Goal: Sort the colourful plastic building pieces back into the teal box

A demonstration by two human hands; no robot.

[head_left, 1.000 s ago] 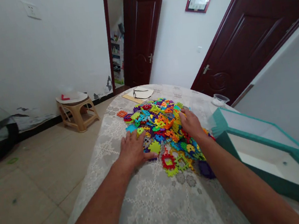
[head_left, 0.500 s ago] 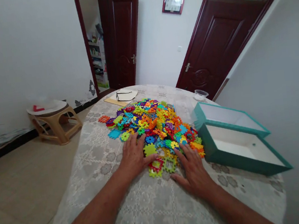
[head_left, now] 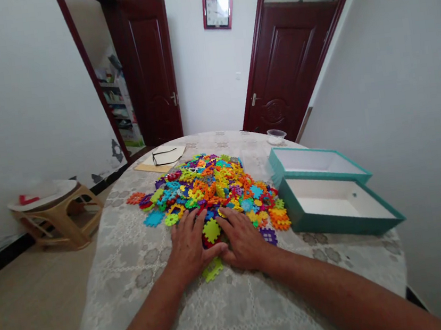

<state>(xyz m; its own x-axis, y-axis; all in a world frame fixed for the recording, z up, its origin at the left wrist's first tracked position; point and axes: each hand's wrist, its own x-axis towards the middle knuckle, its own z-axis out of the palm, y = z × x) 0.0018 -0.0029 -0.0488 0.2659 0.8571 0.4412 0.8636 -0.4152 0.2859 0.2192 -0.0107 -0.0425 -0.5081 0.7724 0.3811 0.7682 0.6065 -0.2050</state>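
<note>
A heap of colourful plastic interlocking pieces (head_left: pixel 215 187) lies on a round table with a lace cloth (head_left: pixel 237 302). My left hand (head_left: pixel 188 246) rests flat, fingers spread, on the pieces at the heap's near edge. My right hand (head_left: pixel 243 237) lies flat beside it, fingers stretched over the pieces. A lime-green piece (head_left: pixel 211 231) shows between the two hands, and another lime-green piece (head_left: pixel 212 269) lies just below them. Neither hand grips anything.
An open teal box with a white inside (head_left: pixel 335 199) stands right of the heap. Glasses on a white cloth (head_left: pixel 165 154) and a small clear cup (head_left: pixel 276 136) sit at the far side. A stool (head_left: pixel 53 212) stands on the floor at left.
My right hand slid left across the near edge of the heap until it lies next to my left hand. The camera view swung right, so the table sits more centred.
</note>
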